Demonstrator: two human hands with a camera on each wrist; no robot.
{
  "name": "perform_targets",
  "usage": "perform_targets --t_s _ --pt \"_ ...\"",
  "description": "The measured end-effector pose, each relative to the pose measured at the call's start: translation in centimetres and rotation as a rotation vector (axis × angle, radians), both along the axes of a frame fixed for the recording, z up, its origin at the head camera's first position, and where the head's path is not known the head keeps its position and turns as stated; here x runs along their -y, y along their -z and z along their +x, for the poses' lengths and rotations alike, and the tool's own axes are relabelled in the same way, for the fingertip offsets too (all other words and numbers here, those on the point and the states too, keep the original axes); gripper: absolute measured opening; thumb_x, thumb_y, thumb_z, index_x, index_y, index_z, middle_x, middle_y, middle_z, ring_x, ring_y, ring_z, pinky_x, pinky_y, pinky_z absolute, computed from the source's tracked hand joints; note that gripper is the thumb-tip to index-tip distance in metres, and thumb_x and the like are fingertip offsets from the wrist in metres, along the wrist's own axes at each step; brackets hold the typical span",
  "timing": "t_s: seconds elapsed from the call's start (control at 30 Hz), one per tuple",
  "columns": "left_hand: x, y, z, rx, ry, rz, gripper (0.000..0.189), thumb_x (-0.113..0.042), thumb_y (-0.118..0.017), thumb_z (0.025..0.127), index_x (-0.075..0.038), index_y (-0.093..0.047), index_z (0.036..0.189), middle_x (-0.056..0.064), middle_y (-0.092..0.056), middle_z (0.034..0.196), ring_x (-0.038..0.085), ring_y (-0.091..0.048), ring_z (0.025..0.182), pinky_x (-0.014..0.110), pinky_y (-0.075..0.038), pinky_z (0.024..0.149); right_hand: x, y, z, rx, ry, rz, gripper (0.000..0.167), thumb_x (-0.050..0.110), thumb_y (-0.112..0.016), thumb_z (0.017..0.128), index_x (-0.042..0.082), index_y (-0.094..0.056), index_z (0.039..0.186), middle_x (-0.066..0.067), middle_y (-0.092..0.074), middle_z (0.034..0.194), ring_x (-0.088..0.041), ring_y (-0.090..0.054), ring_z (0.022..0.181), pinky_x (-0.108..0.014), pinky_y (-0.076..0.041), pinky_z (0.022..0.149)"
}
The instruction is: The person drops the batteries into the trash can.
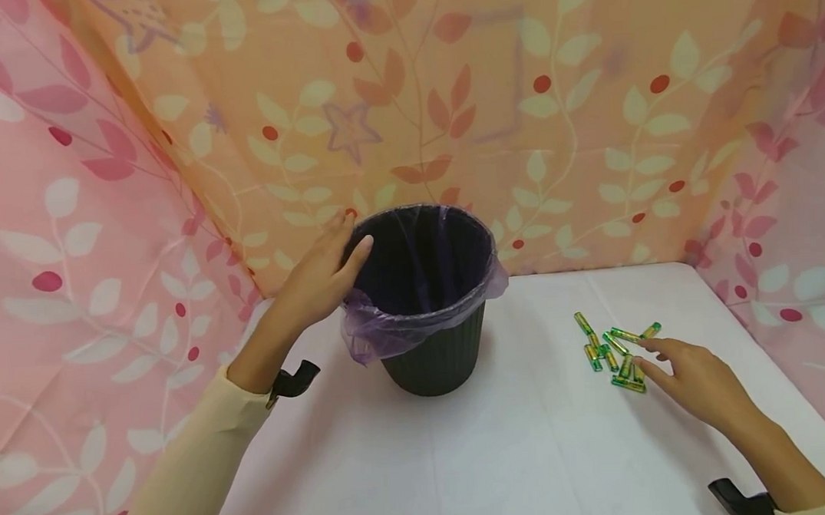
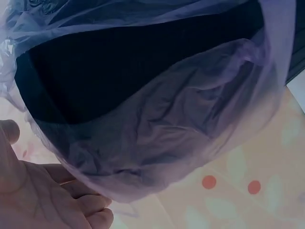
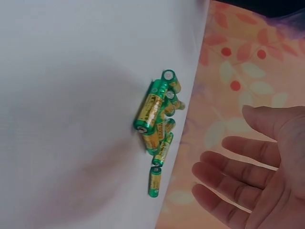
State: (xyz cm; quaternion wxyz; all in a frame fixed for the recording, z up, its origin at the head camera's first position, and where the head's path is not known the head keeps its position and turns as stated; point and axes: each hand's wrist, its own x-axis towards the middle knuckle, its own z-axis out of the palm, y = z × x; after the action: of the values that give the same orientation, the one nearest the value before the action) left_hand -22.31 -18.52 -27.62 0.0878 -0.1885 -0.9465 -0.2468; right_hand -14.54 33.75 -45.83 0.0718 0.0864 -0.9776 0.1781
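A dark ribbed waste bin [image 1: 434, 360] stands upright on the white table. It is lined with a thin purple plastic bag [image 1: 381, 332], folded out over the rim. My left hand [image 1: 320, 281] is at the bin's left rim, fingers extended; in the left wrist view the fingertips lie along the bag's loose edge [image 2: 143, 183]. To the right is a loose heap of green and gold batteries [image 1: 628, 385]. Close over the heap's right side hovers my right hand [image 1: 705, 387], its fingers relaxed and holding nothing. The right wrist view shows the batteries [image 3: 151, 109] apart from the spread fingers.
Behind the table hangs an orange leaf-patterned cloth [image 1: 419, 96], near the bin's back. Pink patterned cloths close off the left side [image 1: 95, 264] and the right side [image 1: 798, 233]. White tabletop [image 1: 517, 437] lies between the bin and the batteries.
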Motion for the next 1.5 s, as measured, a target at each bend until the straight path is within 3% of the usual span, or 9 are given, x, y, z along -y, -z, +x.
perform_targets --t_s 0.1,0.33,0.57,0.9,1.1,1.27,1.5 --pt "-0.6 -0.2 -0.3 0.008 0.012 -0.034 0.084 -0.067 -0.029 0.103 -0.009 -0.015 0.162 0.004 -0.007 0.170 0.018 -0.004 0.156 0.044 -0.007 0.126 -0.3 0.2 0.2 0.045 0.017 0.001 0.049 0.036 -0.072 0.094 -0.004 -0.068 0.121 -0.023 -0.072 0.096 -0.038 -0.066 0.083 -0.060 -0.053 0.068" --pt "-1.2 -0.2 -0.7 0.083 0.017 -0.068 0.091 -0.072 -0.031 0.100 -0.009 -0.015 0.163 0.004 -0.006 0.170 0.025 -0.004 0.156 0.048 -0.008 0.126 -0.4 0.7 0.3 0.047 0.005 0.013 0.041 0.027 -0.077 0.090 -0.004 -0.071 0.115 -0.002 -0.067 0.080 -0.018 -0.057 0.070 -0.036 -0.048 0.057" --pt "-1.0 0.5 -1.1 0.052 0.012 -0.135 0.090 -0.067 -0.031 0.102 -0.001 -0.015 0.161 0.014 -0.008 0.169 0.032 -0.010 0.155 0.050 -0.010 0.125 -0.5 1.4 -0.1 0.036 -0.007 0.022 0.031 0.020 -0.077 0.089 -0.005 -0.072 0.106 0.001 -0.068 0.078 -0.017 -0.057 0.068 -0.039 -0.049 0.057" --pt "-0.2 0.5 -1.9 0.046 0.010 -0.118 0.080 -0.057 -0.027 0.107 0.004 -0.017 0.159 0.019 -0.008 0.168 0.030 -0.005 0.156 0.048 -0.009 0.125 -0.8 1.4 -0.6 0.114 0.047 0.022 0.028 0.020 -0.076 0.090 -0.004 -0.071 0.104 -0.001 -0.065 0.076 -0.021 -0.057 0.068 -0.046 -0.051 0.059" --pt "0.9 0.6 -1.5 0.092 0.032 -0.080 0.064 -0.037 -0.027 0.111 0.005 -0.017 0.158 0.017 -0.007 0.169 0.029 -0.001 0.156 0.048 -0.005 0.126 -0.6 1.3 -1.2 0.127 0.036 0.011 0.027 0.020 -0.075 0.090 -0.004 -0.071 0.102 -0.001 -0.064 0.075 -0.021 -0.057 0.068 -0.044 -0.050 0.058" --pt "1.4 1.3 -1.0 0.122 0.056 -0.088 0.062 -0.030 -0.029 0.111 0.008 -0.014 0.157 0.020 -0.003 0.168 0.034 0.003 0.155 0.051 -0.002 0.125 -0.6 1.6 -1.6 0.184 0.054 0.029 0.030 0.021 -0.074 0.090 -0.006 -0.070 0.103 -0.003 -0.064 0.076 -0.022 -0.057 0.069 -0.047 -0.052 0.060" --pt "0.8 1.9 -1.2 0.111 0.069 -0.200 0.065 -0.034 -0.029 0.111 0.008 -0.013 0.158 0.021 -0.004 0.168 0.034 0.003 0.156 0.052 -0.003 0.125 -1.0 2.5 -1.1 0.239 0.079 0.042 0.029 0.021 -0.072 0.091 -0.006 -0.069 0.099 -0.002 -0.061 0.073 -0.020 -0.053 0.066 -0.042 -0.049 0.057"
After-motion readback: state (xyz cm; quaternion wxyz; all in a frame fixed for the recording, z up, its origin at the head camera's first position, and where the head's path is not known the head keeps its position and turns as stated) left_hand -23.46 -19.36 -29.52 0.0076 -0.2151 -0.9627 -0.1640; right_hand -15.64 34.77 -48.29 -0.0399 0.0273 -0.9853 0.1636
